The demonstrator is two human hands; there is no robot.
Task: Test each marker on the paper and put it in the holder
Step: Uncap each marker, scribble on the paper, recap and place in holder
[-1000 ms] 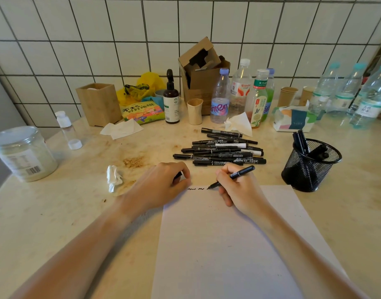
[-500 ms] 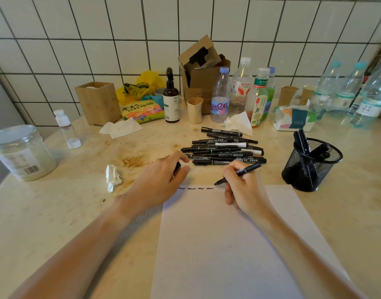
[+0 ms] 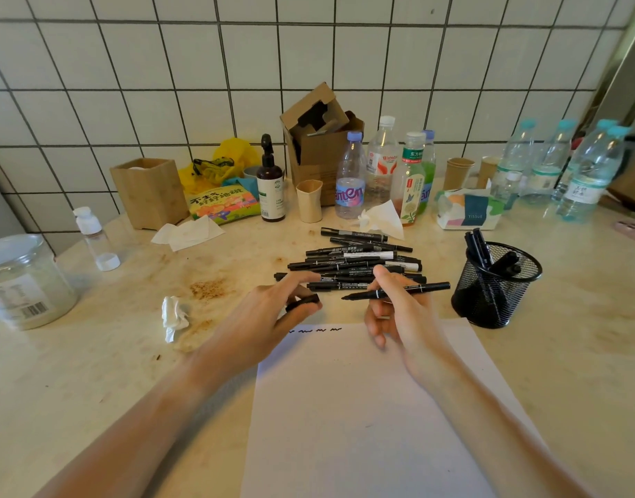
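The marker [image 3: 398, 291] lies sideways above the top of the paper [image 3: 373, 407], its bare tip pointing left. The right hand [image 3: 404, 310] pinches it in the middle. Left of the tip, the left hand [image 3: 269, 318] pinches the cap [image 3: 303, 302]. The holder [image 3: 495, 282] stands right of the paper's top.

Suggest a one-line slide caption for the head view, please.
Right hand holds an uncapped marker above the scribbled paper; left hand pinches its cap.
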